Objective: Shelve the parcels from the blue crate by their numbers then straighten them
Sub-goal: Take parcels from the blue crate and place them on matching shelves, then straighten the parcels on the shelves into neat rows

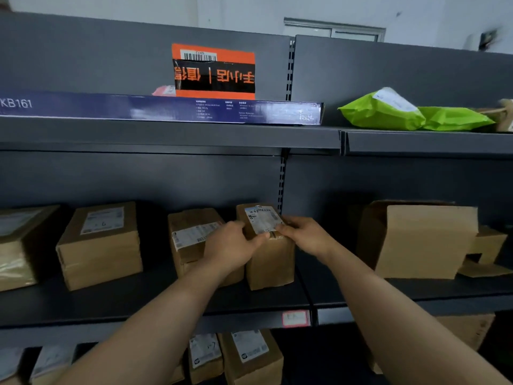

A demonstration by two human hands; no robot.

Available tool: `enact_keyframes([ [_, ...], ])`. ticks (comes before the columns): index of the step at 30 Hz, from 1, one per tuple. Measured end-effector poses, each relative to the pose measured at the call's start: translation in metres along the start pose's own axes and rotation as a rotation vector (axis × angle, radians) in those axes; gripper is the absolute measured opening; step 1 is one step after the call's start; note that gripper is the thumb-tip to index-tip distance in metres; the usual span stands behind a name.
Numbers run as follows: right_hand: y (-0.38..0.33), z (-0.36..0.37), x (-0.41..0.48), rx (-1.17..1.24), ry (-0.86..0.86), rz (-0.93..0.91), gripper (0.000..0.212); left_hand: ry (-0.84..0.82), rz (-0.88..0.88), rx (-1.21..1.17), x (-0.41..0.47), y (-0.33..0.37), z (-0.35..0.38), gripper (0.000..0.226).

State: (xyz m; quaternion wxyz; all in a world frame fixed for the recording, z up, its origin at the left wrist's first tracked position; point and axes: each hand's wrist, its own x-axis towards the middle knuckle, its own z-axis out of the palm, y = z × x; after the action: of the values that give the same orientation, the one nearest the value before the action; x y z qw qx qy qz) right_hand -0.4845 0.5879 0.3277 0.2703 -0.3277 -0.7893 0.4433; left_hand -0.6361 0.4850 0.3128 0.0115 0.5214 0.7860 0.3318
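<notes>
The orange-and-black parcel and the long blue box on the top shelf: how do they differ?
The orange-and-black parcel stands upright against the back panel; the long blue box lies flat along the shelf's front. The parcel is short and orange with black tape and a barcode label; the blue box is far longer, thin, printed KB161. Both sit on the top shelf.

On the middle dark metal shelf (155, 304), the small brown cardboard parcel (270, 262) stands rightmost in the left bay, touching the labelled brown cardboard box (191, 240) on its left. The left hand (231, 247) and right hand (305, 236) flank its top. The long flat printed carton (166, 109) lies on the shelf above.
</notes>
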Motion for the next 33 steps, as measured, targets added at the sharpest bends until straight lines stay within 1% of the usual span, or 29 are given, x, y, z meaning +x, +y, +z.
enact_keyframes([
  [3,0.003,-0.001,0.003,-0.026,0.0,-0.024,0.036,0.03,-0.03,-0.002,-0.002,0.0,0.003,0.053],
  [5,0.001,0.0,0.002,-0.08,0.056,-0.096,0.036,0.051,-0.033,0.003,-0.005,0.0,0.003,0.059],
  [7,-0.004,0.0,-0.002,-0.202,0.113,-0.186,0.039,0.097,-0.009,0.022,-0.009,0.002,0.0,0.058],
  [10,-0.015,0.001,-0.008,-0.417,0.161,-0.315,0.039,0.212,0.075,0.125,-0.019,0.002,-0.014,0.057],
  [13,-0.025,0.01,-0.016,-0.564,0.156,-0.453,0.036,0.316,0.133,0.3,-0.034,-0.004,-0.033,0.053],
  [17,-0.047,0.036,-0.033,-0.672,0.115,-0.541,0.042,0.335,0.118,0.418,-0.065,-0.017,-0.063,0.046],
  [20,-0.063,0.065,-0.042,-0.696,0.058,-0.564,0.044,0.358,0.073,0.454,-0.093,-0.034,-0.084,0.045],
  [25,-0.09,0.133,-0.05,-0.687,-0.013,-0.634,0.048,0.324,-0.062,0.543,-0.135,-0.079,-0.126,0.056],
  [29,-0.122,0.201,-0.061,-0.642,-0.098,-0.688,0.05,0.327,-0.166,0.569,-0.173,-0.126,-0.167,0.053],
  [33,-0.16,0.272,-0.075,-0.596,-0.142,-0.71,0.05,0.332,-0.222,0.601,-0.211,-0.182,-0.215,0.051],
])
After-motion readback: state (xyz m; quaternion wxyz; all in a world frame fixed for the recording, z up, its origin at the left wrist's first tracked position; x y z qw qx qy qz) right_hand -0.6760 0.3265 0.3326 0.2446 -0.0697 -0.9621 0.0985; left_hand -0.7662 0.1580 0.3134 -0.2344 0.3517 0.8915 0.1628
